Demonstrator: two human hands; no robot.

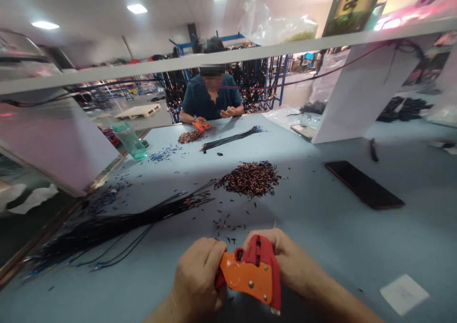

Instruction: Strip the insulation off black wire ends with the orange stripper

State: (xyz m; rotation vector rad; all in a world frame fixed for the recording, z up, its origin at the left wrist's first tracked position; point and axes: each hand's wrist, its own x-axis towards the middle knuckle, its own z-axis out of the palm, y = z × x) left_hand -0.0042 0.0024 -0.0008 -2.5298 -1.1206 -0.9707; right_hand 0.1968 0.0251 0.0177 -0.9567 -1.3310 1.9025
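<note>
Near the bottom centre, my left hand [200, 274] is wrapped round the handles of an orange and red wire stripper [246, 277]. On the tool's right side is my right hand [282, 254], its fingers bent behind the red head; what they pinch, if anything, is hidden. A thin wire end may stick up above that hand. Beyond the tool lies a pile of small black and copper offcuts [250, 178]. A long bundle of black wires [117, 227] stretches across the left of the table.
Across the blue-grey table [303, 232], a person [211, 96] sits by another orange tool [202, 126] and a wire bundle [232, 138]. A green bottle [130, 141] stands far left. A phone [364, 185] and white paper [404, 294] lie right, under a shelf edge [143, 70].
</note>
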